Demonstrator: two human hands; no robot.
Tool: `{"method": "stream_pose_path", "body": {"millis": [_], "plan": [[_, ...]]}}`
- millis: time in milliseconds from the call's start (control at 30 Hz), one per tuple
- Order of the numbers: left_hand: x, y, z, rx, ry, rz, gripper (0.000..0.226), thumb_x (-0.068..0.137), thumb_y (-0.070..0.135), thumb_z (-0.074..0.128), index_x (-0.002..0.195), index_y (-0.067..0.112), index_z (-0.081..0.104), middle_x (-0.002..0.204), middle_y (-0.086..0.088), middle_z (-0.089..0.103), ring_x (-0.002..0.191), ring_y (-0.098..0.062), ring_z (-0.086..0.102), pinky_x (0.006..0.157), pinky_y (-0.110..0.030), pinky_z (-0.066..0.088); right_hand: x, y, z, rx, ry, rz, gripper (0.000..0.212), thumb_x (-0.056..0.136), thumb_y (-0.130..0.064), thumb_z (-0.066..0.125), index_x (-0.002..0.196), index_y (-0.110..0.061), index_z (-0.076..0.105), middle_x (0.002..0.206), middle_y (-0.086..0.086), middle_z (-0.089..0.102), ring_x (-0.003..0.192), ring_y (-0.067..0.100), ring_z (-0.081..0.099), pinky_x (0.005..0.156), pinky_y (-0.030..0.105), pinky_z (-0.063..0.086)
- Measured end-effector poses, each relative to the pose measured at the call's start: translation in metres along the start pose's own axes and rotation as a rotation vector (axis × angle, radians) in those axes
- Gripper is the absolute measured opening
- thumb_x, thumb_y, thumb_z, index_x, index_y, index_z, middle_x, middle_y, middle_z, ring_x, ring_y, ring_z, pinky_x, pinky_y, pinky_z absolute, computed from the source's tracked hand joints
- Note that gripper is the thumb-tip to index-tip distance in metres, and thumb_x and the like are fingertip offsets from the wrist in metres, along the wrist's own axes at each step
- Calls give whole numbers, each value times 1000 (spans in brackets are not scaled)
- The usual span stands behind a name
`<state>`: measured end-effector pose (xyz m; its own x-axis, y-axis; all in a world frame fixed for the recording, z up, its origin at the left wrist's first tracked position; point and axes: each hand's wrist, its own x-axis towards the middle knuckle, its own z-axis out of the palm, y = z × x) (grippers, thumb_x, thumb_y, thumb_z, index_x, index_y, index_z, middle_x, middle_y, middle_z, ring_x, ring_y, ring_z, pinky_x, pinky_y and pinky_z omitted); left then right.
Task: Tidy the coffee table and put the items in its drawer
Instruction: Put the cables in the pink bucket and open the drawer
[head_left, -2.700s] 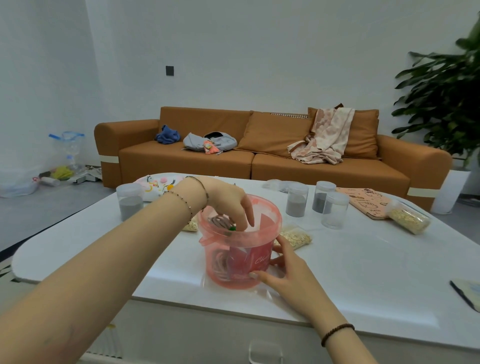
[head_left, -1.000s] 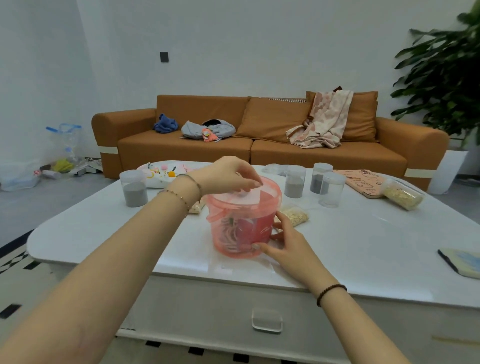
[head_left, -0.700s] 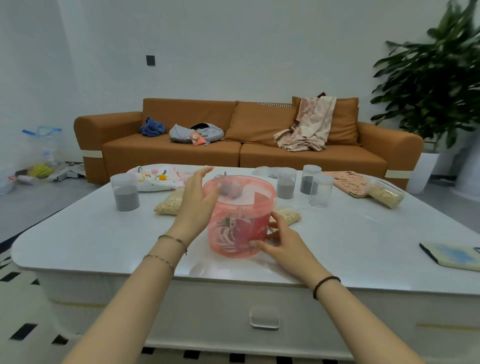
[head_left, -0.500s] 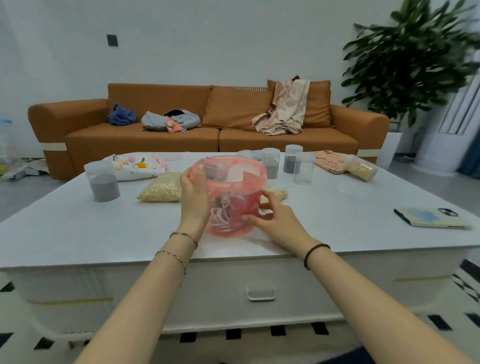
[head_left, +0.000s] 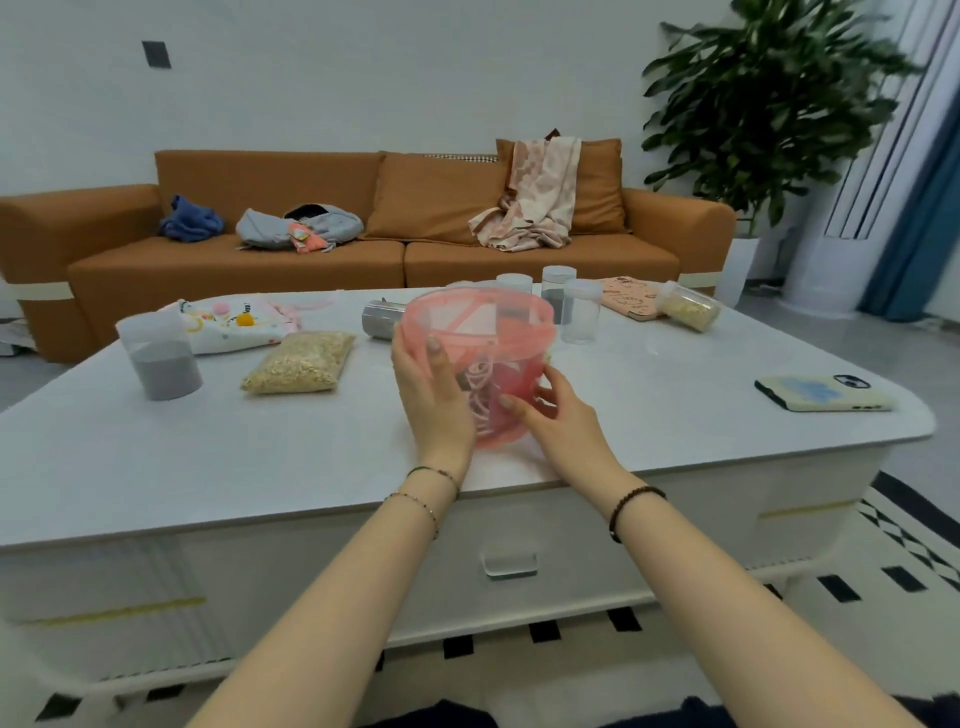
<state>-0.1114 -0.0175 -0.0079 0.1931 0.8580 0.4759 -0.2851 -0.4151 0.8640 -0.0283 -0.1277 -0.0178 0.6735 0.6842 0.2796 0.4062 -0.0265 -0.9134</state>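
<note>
Left hand (head_left: 434, 405) now on bucket (head_left: 501, 332)

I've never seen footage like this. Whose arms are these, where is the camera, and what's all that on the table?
There is no machine here: a person wears one camera on the head, looking forward and down, so you see their arms. The left hand and right hand hold a translucent pink plastic bucket over the white coffee table. Also on the table: a clear jar of grey powder, a clear bag of pale grains, a phone in a cream case. The drawer below is closed.
</note>
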Motion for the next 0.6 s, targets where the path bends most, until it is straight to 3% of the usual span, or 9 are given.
{"method": "stream_pose_path", "body": {"millis": [100, 200, 233, 300, 400, 600], "plan": [[-6, -8, 0, 124, -146, 15, 85, 89, 80, 30, 156, 28, 21, 157, -1, 34, 144, -17, 34, 117, -47, 33, 0, 5, -8, 3, 39, 8, 69, 88, -40, 74, 147, -25, 42, 128, -7, 58, 109, 5, 57, 82, 5, 42], [-34, -8, -7, 514, -308, 46, 95, 90, 78, 28, 159, 17, 5, 163, -9, 19, 149, -23, 23, 120, -45, 27, -6, 7, -11, 43, 68, 8, 65, 88, -38, 75, 143, -22, 46, 116, -10, 61, 93, -1, 58, 75, 8, 42], [-46, -7, -9, 698, -308, 79, 97, 90, 76, 25, 158, 11, 0, 164, -12, 15, 148, -26, 25, 117, -44, 31, -9, 6, -11, 46, 75, 3, 63, 88, -38, 74, 142, -21, 47, 113, -10, 61, 89, -5, 57, 75, 9, 42], [-65, -4, -8, 915, -246, 150, 97, 91, 73, 23, 157, 5, -1, 164, -14, 17, 129, -33, 50, 95, -44, 47, -16, 4, -11, 27, 84, -29, 57, 90, -36, 73, 139, -18, 50, 118, -5, 64, 88, -4, 57, 79, 13, 44], [-67, 0, -2, 1018, -155, 156, 92, 93, 70, 28, 155, 6, 7, 161, -11, 25, 103, -34, 65, 73, -41, 48, -11, 10, -11, 14, 89, -59, 54, 91, -35, 72, 136, -16, 52, 124, -1, 65, 98, 7, 60, 87, 19, 46], [-62, -6, -1, 1077, -138, 206, 90, 93, 73, 27, 156, 10, 9, 161, -5, 28, 106, -31, 64, 75, -42, 50, 5, 22, -19, 50, 47, -57, 59, 89, -39, 73, 137, -16, 49, 118, -5, 61, 104, 11, 59, 92, 25, 47]]}}
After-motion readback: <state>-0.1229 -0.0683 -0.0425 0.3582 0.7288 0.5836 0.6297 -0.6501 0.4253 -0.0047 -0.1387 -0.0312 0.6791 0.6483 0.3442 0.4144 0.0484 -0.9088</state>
